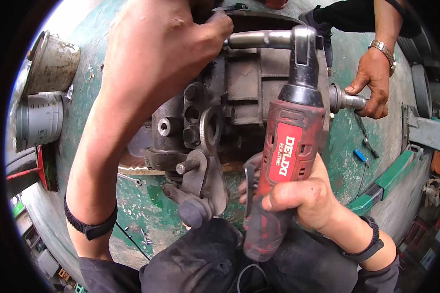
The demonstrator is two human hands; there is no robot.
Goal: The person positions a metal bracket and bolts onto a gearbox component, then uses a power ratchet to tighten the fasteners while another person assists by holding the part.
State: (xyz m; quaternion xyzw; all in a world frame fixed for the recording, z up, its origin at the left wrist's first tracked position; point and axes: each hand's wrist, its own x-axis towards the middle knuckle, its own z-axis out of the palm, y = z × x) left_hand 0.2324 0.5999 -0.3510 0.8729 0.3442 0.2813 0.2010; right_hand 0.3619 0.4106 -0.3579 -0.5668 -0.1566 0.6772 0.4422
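My right hand (303,198) grips a red and black cordless ratchet wrench (283,156), fingers wrapped round its body. From the ratchet's head a chrome extension bar (259,39) points left over a dark metal gearbox housing (244,78). My left hand (181,44) is at the bar's left end, at the housing's far side. Its fingers are curled; what they hold is hidden. A lever linkage (205,180) with a round knob juts from the housing's near side. At the right, another person's hand (375,80) is on the output shaft (347,100).
Buckets (41,119) stand at the left on a worn green floor (93,63). An open-end wrench (131,179) and small bolts (146,238) lie on the near left floor. At the right are a blue-handled screwdriver (360,156), a green metal bar (393,173) and a tyre (421,90).
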